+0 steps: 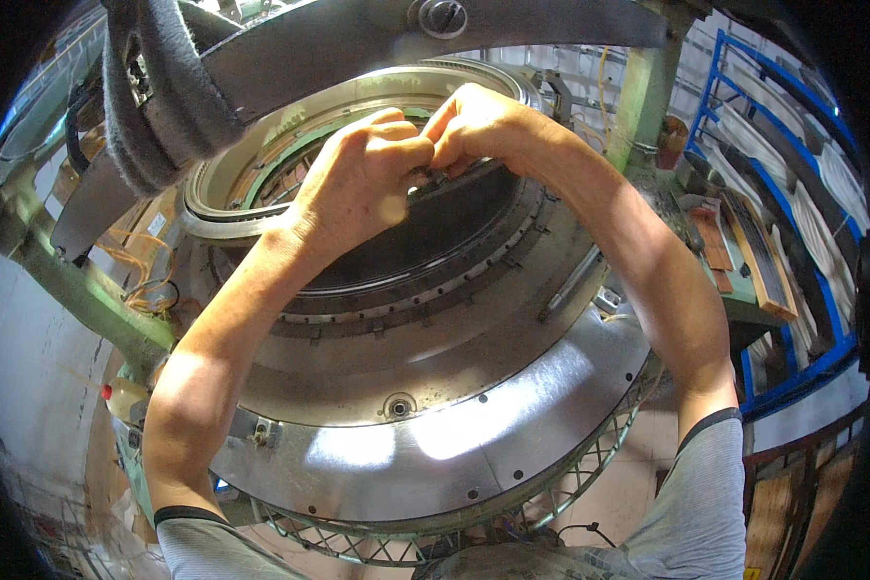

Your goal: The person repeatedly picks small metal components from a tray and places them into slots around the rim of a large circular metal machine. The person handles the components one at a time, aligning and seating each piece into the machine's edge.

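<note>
Both my arms reach forward over a large round metal machine [512,319], which looks like a circular knitting machine. My left hand [362,174] has its fingers curled, knuckles up, above the dark inner drum [396,253]. Right against it, my right hand [474,126] is bent at the wrist with its fingers pinched together. The fingertips of the two hands meet near the far part of the ring [237,228]. Whatever they hold is hidden or too small to make out.
A curved dark metal beam [338,60] crosses above my hands, with grey fabric [164,106] hanging over its left part. Green posts [645,101] stand either side. At right are a blue rack [793,208] with white material and a bench holding a wooden-edged piece [759,256].
</note>
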`<action>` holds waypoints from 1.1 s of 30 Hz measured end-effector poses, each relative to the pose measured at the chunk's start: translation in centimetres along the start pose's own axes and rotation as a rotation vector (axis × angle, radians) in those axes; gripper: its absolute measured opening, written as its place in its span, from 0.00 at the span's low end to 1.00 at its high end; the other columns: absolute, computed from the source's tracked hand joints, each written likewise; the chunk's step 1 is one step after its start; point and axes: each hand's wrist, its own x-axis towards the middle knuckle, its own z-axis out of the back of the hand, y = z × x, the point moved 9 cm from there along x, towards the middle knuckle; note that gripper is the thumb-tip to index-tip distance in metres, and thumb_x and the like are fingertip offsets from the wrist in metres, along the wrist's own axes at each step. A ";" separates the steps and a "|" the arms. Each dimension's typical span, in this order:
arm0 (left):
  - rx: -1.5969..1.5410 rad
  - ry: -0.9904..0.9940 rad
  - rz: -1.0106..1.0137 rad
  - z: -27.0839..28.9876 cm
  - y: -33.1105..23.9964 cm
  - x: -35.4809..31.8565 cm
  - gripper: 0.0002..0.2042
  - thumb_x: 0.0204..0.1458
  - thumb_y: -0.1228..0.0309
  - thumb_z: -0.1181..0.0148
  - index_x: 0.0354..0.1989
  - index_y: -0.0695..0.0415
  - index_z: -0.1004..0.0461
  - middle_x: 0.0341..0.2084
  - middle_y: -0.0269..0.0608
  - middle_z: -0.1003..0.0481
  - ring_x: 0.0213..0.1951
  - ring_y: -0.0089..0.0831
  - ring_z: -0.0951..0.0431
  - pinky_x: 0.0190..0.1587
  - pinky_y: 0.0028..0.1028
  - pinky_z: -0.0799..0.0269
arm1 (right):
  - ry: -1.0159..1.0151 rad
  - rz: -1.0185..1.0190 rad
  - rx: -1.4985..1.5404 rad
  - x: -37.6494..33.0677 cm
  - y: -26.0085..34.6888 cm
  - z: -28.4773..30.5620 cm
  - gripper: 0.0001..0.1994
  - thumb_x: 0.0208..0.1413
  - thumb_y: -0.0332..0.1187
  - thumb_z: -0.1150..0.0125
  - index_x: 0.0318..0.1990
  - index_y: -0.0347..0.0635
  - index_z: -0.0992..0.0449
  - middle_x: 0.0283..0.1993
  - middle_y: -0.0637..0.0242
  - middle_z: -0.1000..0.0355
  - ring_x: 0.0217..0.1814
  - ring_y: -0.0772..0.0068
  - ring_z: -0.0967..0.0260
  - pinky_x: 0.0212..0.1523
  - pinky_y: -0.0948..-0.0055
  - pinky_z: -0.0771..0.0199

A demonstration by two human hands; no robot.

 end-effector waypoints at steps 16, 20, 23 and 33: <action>0.013 -0.001 -0.001 -1.0 0.2 0.9 0.09 0.38 0.84 0.38 0.30 0.63 0.26 0.27 0.45 0.26 0.38 0.46 0.24 0.44 0.41 0.25 | 0.124 0.050 -0.037 0.2 -0.4 0.4 0.13 0.48 0.26 0.32 0.42 0.31 0.14 0.34 0.61 0.18 0.35 0.73 0.21 0.41 0.75 0.18; 0.015 0.008 -0.015 -1.0 0.1 1.1 0.08 0.38 0.84 0.37 0.29 0.63 0.28 0.27 0.46 0.27 0.39 0.47 0.24 0.44 0.42 0.26 | 0.076 0.018 0.057 0.3 -0.9 0.9 0.11 0.47 0.23 0.31 0.39 0.31 0.14 0.33 0.60 0.18 0.33 0.72 0.21 0.38 0.74 0.18; 0.012 0.010 -0.017 -1.1 0.0 1.2 0.09 0.38 0.84 0.37 0.28 0.62 0.28 0.27 0.45 0.27 0.39 0.46 0.24 0.43 0.42 0.26 | 0.062 0.011 0.085 0.4 -1.1 1.1 0.10 0.45 0.22 0.28 0.38 0.31 0.13 0.31 0.59 0.18 0.31 0.71 0.21 0.34 0.72 0.18; 0.029 0.024 -0.013 -1.1 0.1 1.4 0.08 0.40 0.83 0.34 0.28 0.61 0.27 0.26 0.45 0.27 0.38 0.46 0.23 0.42 0.40 0.26 | 0.042 0.040 0.034 0.0 -0.3 1.2 0.11 0.44 0.23 0.30 0.37 0.31 0.13 0.31 0.60 0.18 0.32 0.71 0.20 0.37 0.73 0.17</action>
